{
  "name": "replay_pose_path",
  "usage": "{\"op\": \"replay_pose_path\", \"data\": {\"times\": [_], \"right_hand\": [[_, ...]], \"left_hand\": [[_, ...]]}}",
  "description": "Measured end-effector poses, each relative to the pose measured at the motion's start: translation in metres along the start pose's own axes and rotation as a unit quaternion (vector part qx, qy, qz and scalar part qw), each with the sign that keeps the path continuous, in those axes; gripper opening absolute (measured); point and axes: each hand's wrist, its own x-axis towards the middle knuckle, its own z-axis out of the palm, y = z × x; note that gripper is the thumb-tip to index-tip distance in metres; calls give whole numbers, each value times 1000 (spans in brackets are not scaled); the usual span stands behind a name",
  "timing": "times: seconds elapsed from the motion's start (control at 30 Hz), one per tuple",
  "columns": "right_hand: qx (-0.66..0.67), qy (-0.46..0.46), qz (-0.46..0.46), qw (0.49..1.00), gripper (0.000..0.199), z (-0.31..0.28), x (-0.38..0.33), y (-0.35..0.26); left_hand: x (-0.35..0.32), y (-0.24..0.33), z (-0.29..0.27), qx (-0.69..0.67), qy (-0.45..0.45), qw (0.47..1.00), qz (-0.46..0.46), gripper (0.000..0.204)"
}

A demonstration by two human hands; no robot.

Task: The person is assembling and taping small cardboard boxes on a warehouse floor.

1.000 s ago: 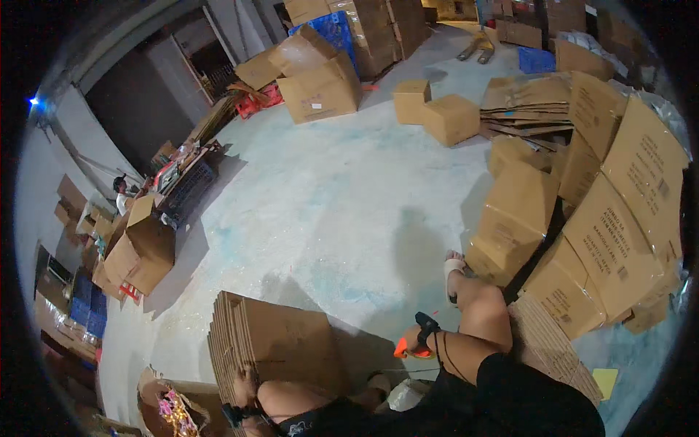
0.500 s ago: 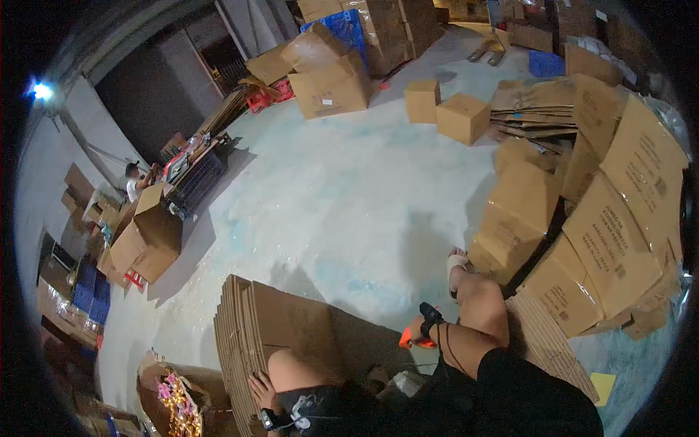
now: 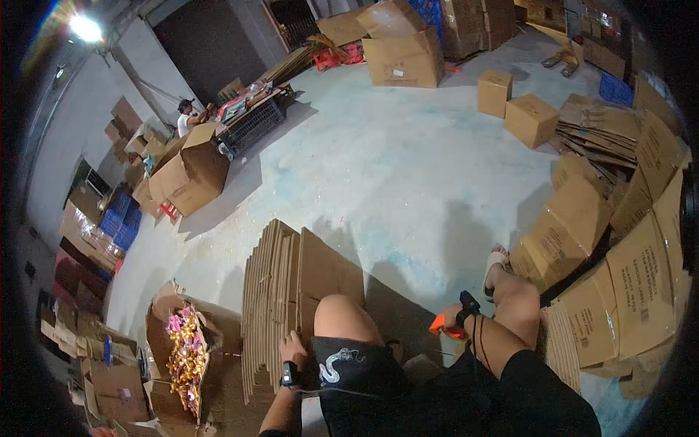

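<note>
A stack of flattened cardboard boxes point(image 3: 273, 306) stands on edge by my bent left knee. My left hand point(image 3: 293, 349) lies against the near side of this stack, fingers stretched out and grasping nothing. Lower right of centre, my right hand point(image 3: 453, 315) is closed around a bright orange object point(image 3: 440, 324); its kind cannot be made out, and part of it is hidden by the hand. Both wrists carry small black devices. Left of the stack, an open carton point(image 3: 159, 320) contains shiny gold and pink pieces point(image 3: 186, 357).
Printed cartons point(image 3: 641, 284) and folded cardboard point(image 3: 601, 124) crowd the right side. Two closed boxes point(image 3: 530, 120) sit farther back. At far left, a person point(image 3: 186, 118) works at a table point(image 3: 251, 120) beside a large open carton point(image 3: 191, 175). Blue crates point(image 3: 120, 218) stand near the left wall.
The view has swung left, so the surroundings appear farther right and more of the left side shows. My left forearm has come into view. My right hand still holds the orange object.
</note>
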Motion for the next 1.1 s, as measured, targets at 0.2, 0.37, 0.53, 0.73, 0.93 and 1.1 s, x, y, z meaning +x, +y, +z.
{"op": "replay_pose_path", "data": {"times": [0.2, 0.37, 0.53, 0.73, 0.93, 1.1], "right_hand": [[22, 89, 16, 996, 47, 13, 11, 24], [440, 355, 117, 817, 33, -50, -28, 11], [903, 243, -135, 328, 36, -103, -100, 48], [844, 369, -222, 320, 53, -120, -161, 32], [372, 531, -191, 737, 55, -121, -179, 5], [262, 393, -96, 876, 50, -113, -181, -1]], "left_hand": [[20, 17, -23, -241, -40, 969, 34, 48], [52, 5, -126, -197, 115, 950, 213, 41], [53, 117, -270, -256, 51, 916, 304, 25], [69, 187, -220, -225, 38, 882, 413, 27], [74, 198, -89, -134, -18, 886, 444, 31], [71, 213, -104, -226, -101, 912, 328, 52]]}}
